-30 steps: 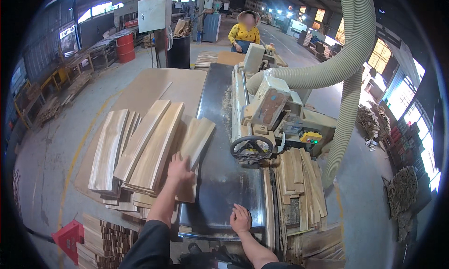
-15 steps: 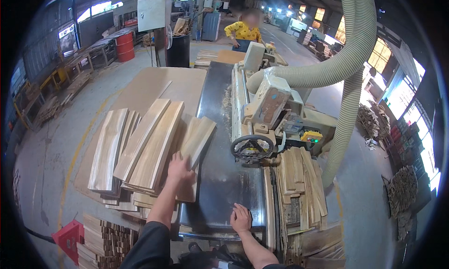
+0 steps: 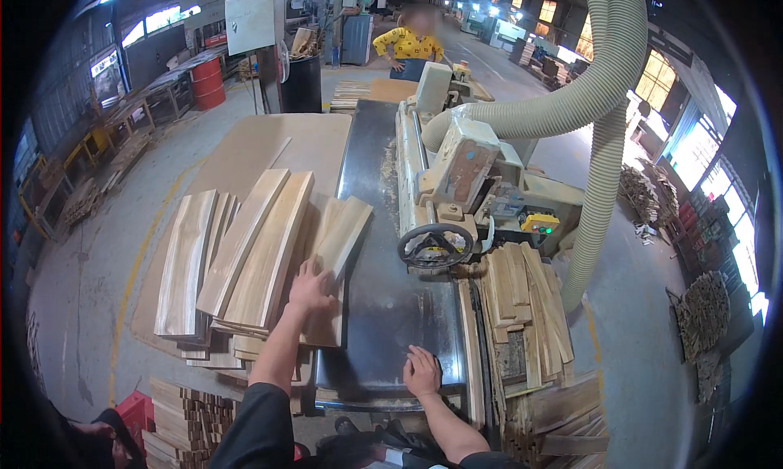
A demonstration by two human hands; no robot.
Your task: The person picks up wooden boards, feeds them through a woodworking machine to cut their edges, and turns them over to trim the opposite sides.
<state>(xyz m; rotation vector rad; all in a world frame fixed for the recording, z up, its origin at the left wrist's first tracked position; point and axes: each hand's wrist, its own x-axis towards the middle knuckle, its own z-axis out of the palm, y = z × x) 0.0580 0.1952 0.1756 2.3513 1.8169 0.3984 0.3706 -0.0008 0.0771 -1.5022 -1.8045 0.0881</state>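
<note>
We see the left hand [image 3: 312, 289] partly open, its fingers loosely spread and pointing away from the wearer, resting on pale wood by the near right corner of the brown panel [image 3: 314, 147]; we cannot tell whether the thumb grips anything. Just ahead of its fingers lies a short plank [image 3: 347, 231], its long axis slanting from near left to far right, its far end reaching over the left edge of the black machine table [image 3: 379, 347]. To the left of that hand, we find a pile of longer planks [image 3: 269, 257] slanting much the same way. The right hand [image 3: 422, 373] lies palm down near the table's near right corner, fingers slightly bent, holding nothing. Farther along the right edge, we see a dark handwheel [image 3: 436, 246].
</note>
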